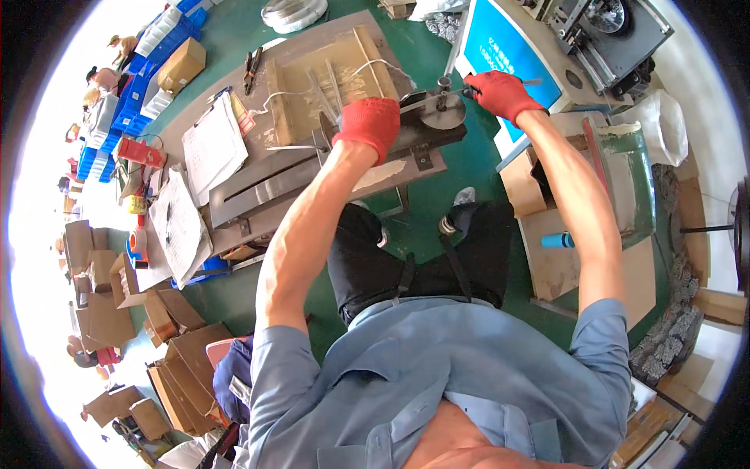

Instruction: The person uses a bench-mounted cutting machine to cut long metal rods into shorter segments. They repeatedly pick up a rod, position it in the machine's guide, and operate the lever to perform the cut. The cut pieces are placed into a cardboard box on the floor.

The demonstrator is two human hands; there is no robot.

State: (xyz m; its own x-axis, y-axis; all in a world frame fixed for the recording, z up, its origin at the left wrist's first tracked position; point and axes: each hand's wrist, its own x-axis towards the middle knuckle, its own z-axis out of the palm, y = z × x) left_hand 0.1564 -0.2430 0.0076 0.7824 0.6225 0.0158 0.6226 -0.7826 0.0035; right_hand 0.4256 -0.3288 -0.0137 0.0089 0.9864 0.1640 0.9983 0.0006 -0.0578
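Observation:
My left hand (pixel 369 129), in a red glove, is closed at the dark metal bench fixture (pixel 269 186); what its fingers hold is hidden. A round steel disc (pixel 443 112) with an upright post sits at the fixture's right end. My right hand (pixel 501 95), also gloved in red, is closed beyond that disc, around a thin metal rod (pixel 533 82) whose end sticks out to its right. Between my left hand and the disc runs a narrow metal strip (pixel 422 102). Several loose metal rods (pixel 324 94) lie on a wooden tray (pixel 301 66) behind my left hand.
Pliers (pixel 251 70), a clipboard with papers (pixel 215 148) and a red box (pixel 142 152) lie on the bench's left side. A blue-screened machine (pixel 512 51) stands close behind my right hand. Below my right forearm are a wooden board (pixel 637 285) and a blue cylinder (pixel 557 241).

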